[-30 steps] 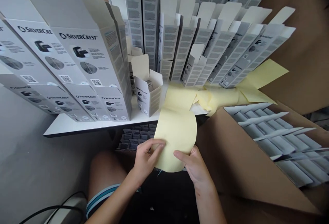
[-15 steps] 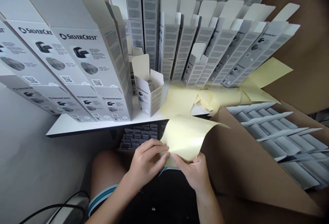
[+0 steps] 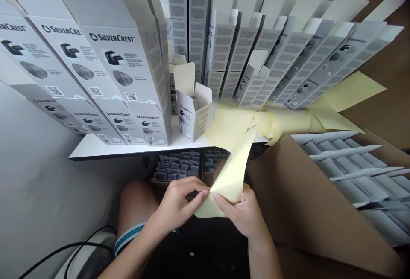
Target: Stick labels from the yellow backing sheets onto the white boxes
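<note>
A thin, pale yellow sheet of paper is held over my lap, curled over on itself, its upper end reaching the table edge. My right hand grips its right side, thumb on top. My left hand is closed in a pinch at the sheet's left edge, thumb and forefinger meeting close to my right thumb. Whatever small piece may sit between the left fingertips is too small to see. Beyond, on the white table, an open SilverCrest box stands upright with something inside.
Stacked SilverCrest boxes stand at the left. Rows of open-flapped boxes fill the back. Crumpled yellow paper lies along the table edge. A large cardboard carton with white dividers is at the right. Divided trays sit under the table.
The yellow sheet has swung from a broad curve opening right to a narrower fold pointing up, its lower edge now showing below my hands. The view has shifted slightly left.
</note>
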A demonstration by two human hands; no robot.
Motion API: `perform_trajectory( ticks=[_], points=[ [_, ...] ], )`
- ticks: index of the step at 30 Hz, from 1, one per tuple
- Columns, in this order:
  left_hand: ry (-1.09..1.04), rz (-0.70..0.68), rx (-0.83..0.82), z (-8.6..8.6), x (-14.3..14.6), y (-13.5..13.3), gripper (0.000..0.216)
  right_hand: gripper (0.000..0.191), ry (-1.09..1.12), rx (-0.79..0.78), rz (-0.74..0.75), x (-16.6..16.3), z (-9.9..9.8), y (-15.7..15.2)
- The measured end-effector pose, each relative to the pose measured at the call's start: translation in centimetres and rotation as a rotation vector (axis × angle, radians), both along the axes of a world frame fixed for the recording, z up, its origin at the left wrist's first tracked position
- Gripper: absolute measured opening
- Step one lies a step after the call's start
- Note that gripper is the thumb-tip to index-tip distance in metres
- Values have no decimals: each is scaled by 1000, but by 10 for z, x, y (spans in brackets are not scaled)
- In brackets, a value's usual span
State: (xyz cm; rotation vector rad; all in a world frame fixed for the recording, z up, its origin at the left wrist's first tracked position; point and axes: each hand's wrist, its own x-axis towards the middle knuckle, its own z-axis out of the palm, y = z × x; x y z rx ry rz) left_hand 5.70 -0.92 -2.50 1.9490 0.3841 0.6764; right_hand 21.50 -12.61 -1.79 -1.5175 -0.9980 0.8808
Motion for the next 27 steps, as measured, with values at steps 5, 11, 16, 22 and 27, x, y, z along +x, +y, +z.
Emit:
perform_trajectory(
  ticks=[5, 11, 16, 22, 27],
  points=[
    [-8, 50, -78, -3, 2, -3, 19, 23, 7, -48, 44, 2, -3, 0],
    [-89, 207, -154, -15, 8, -4, 21, 18, 40, -3, 52, 11, -6, -4],
    [-279, 359, -349, -22, 11, 1, 29, 27, 20, 243, -205, 60, -11, 0],
    [-255, 280, -395, -30, 15, -3, 35, 66, 172, 257, -540, 134, -24, 57],
    [-212, 297, -415, -43, 20, -3, 39, 100, 29, 178, -550, 152, -23, 94]
  ],
)
